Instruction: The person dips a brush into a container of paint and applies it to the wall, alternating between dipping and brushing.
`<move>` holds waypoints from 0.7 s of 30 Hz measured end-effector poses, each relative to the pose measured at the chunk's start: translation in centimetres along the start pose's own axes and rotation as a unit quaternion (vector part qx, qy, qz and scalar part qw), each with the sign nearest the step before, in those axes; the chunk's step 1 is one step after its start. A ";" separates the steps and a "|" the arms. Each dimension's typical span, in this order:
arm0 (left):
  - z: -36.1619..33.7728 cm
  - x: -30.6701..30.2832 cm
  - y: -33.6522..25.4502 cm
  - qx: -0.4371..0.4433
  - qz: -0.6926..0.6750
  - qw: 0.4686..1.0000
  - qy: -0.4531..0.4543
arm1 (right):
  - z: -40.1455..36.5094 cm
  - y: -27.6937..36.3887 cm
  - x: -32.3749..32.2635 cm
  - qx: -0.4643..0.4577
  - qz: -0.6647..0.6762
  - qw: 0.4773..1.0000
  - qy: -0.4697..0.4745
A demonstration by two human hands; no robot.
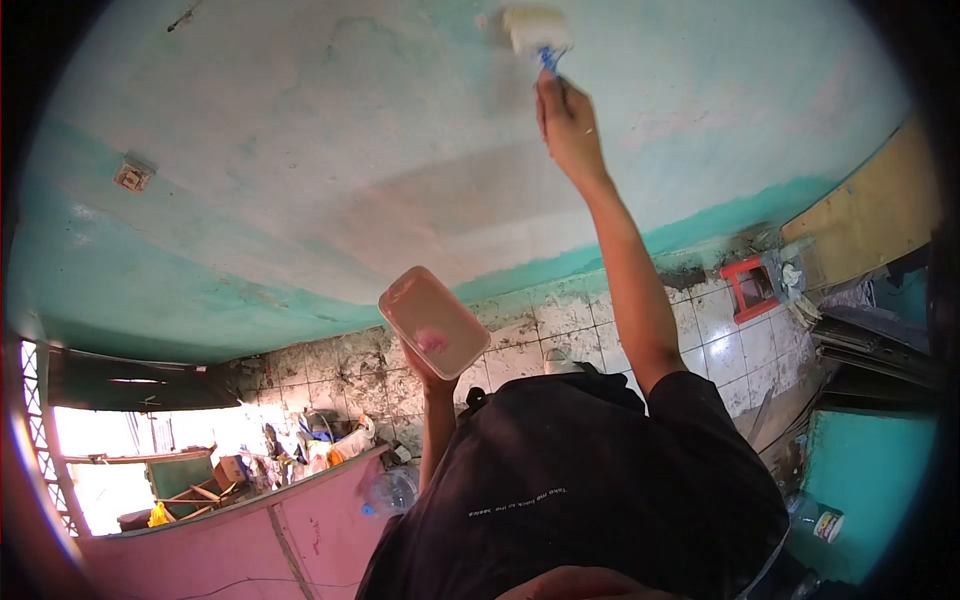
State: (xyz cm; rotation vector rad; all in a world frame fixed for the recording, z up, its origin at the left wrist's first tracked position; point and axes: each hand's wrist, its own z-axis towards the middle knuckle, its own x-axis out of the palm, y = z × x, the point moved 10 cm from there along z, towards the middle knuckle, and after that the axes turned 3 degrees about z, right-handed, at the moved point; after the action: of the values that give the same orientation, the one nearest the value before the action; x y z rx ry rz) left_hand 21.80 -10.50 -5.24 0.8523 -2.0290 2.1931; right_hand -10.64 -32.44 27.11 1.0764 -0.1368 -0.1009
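Observation:
My right hand (572, 128) reaches up with its fingers wrapped round the blue handle of a paint roller (540, 30). The roller's pale sleeve lies against the wall (400, 110), which is whitish over turquoise. Lower down, my left hand (432, 372) grips a translucent plastic tub (420, 305) from below, in front of my body. A small patch of pink shows inside the tub, near its lower end. Most of my left hand's fingers are hidden behind the tub.
A socket box (134, 174) sits in the wall at left. On the dirty tiled floor (560, 318) stands a red-framed stool-like object (750, 288). A pink partition (220, 550), a large clear bottle (392, 490) and piled clutter are at lower left. A turquoise panel (870, 480) stands at right.

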 end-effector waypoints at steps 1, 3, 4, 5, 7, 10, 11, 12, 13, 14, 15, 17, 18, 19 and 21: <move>0.4 0.9 -0.1 0.001 -0.001 1.000 -0.003 | 0.2 -5.6 0.5 -0.021 -0.028 0.999 0.015; 0.7 4.2 1.7 -0.124 -0.279 0.952 0.008 | -3.8 -18.0 1.5 0.109 -0.099 0.985 0.089; 1.3 4.0 2.4 -0.090 -0.200 0.976 0.014 | -7.0 -21.2 0.9 0.090 -0.190 0.975 0.076; 1.1 5.6 1.2 -0.089 -0.202 0.975 0.009 | -10.5 -27.3 0.6 0.120 -0.246 0.954 0.118; 0.2 11.3 -2.2 -0.141 -0.290 0.944 0.074 | -19.0 -37.3 -0.2 0.416 -0.145 0.845 0.303; -0.2 12.4 -1.8 -0.120 -0.317 0.930 0.141 | -20.4 -34.4 -2.2 0.364 -0.121 0.895 0.227; 0.4 11.1 -0.1 -0.114 -0.321 0.930 0.137 | -18.1 -30.5 -2.4 0.255 -0.130 0.938 0.196; 1.0 8.7 3.1 -0.135 -0.359 0.916 0.115 | -15.4 -24.8 -2.2 0.117 -0.197 0.957 0.176; 1.3 7.6 5.0 -0.156 -0.398 0.899 0.094 | -13.0 -18.1 -1.7 -0.025 -0.259 0.954 0.152; 0.9 8.9 4.1 -0.153 -0.401 0.898 0.091 | -10.9 -13.8 -1.8 -0.063 -0.242 0.960 0.125; 0.2 10.6 2.5 -0.168 -0.371 0.912 0.053 | -9.0 -9.8 -1.9 -0.098 -0.225 0.965 0.097; -0.1 11.0 2.5 -0.182 -0.340 0.922 0.012 | -5.4 -1.3 -2.1 -0.219 -0.229 0.948 0.037; 0.2 10.5 3.7 -0.184 -0.347 0.920 0.012 | -3.7 2.0 -2.0 -0.242 -0.246 0.938 0.016; 0.5 10.2 4.2 -0.185 -0.353 0.917 0.014 | -2.6 4.1 -1.7 -0.266 -0.262 0.927 -0.006; 0.2 11.1 3.5 -0.198 -0.343 0.918 0.002 | -1.6 4.4 -0.6 -0.291 -0.267 0.918 -0.024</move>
State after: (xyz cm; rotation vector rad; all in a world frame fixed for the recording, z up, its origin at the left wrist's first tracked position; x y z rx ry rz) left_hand 11.15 -14.91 -3.89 1.2417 -1.7007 1.3522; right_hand -10.88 -28.84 30.20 0.4880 0.1454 -0.6247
